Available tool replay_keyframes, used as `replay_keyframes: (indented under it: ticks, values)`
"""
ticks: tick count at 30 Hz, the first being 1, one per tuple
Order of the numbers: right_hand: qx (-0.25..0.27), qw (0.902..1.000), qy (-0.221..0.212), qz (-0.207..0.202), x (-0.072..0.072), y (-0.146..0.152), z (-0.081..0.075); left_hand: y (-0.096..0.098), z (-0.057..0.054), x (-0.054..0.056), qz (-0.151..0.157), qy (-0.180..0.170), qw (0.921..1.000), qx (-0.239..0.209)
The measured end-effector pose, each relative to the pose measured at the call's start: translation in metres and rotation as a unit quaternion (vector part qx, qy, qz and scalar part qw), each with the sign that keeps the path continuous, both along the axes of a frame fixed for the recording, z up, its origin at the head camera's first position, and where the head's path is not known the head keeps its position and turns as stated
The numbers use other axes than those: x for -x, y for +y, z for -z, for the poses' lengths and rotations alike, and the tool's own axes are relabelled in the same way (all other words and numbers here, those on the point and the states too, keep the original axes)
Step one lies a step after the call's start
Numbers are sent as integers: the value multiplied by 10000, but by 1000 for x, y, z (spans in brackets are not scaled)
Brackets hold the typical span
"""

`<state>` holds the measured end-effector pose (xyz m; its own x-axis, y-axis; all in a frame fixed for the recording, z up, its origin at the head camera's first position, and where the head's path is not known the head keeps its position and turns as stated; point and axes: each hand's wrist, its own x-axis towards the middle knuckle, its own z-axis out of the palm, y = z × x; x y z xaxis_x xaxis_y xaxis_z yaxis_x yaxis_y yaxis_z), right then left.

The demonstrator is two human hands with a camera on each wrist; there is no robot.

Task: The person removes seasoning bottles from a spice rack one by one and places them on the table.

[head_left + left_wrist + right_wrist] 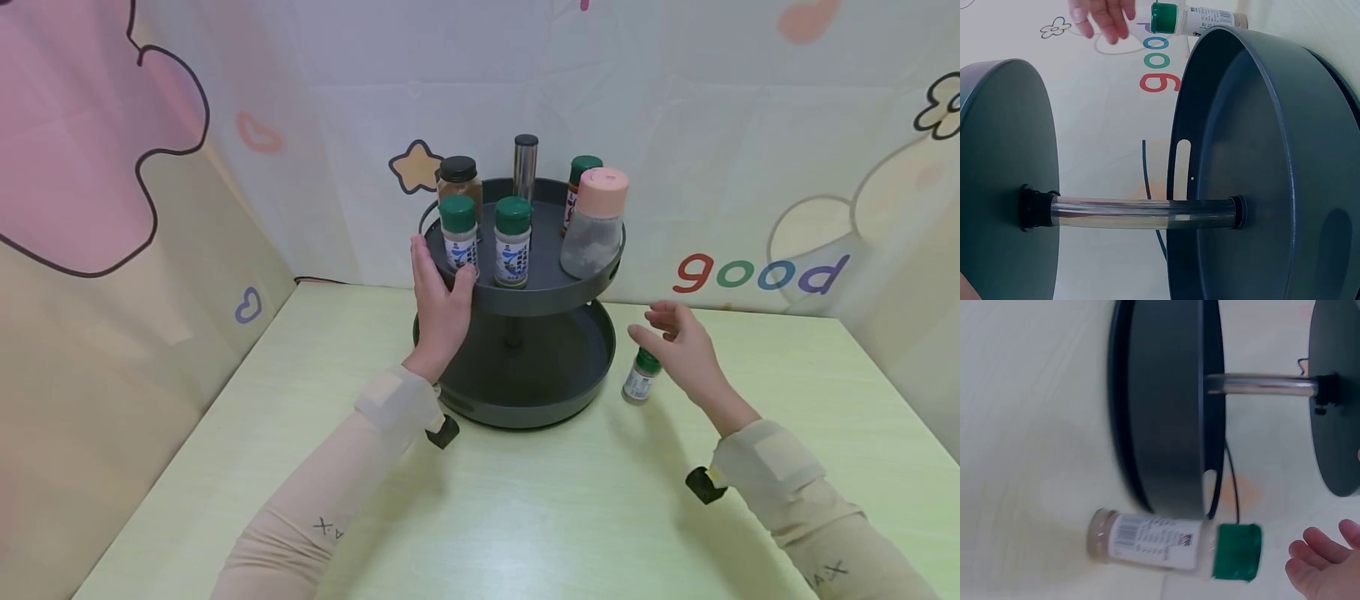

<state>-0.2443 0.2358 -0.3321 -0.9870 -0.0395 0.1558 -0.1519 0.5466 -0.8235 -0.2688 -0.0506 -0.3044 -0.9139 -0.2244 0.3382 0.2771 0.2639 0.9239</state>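
The desk [540, 500] is pale green. The rack [517, 302] is dark grey with a silver pole [1116, 214]. The jar [639, 385] by it has a green cap [1238, 551] and white label [1155, 542]. The bottle [589, 243] has a pink lid [602, 195]. Beige sleeves [315, 492] have black letters.

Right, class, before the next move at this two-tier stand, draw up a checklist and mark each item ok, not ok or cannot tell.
1. Left hand at the upper tray's rim: ok.
2. Left hand free of the left front bottle: cannot tell; the thumb overlaps it in the head view.
3. Bottle beside the stand upright: ok.
4. Green cap on that bottle: ok.
5. Right hand gripping that bottle: not ok; the wrist views show a gap.
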Motion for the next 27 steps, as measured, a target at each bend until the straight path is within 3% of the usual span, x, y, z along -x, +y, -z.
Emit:
replay_keyframes:
  ticks: [27]
  values:
    - [300,9986,355,-251,-12,-21,-37,-1,1,-1,-16,-21,10000,49]
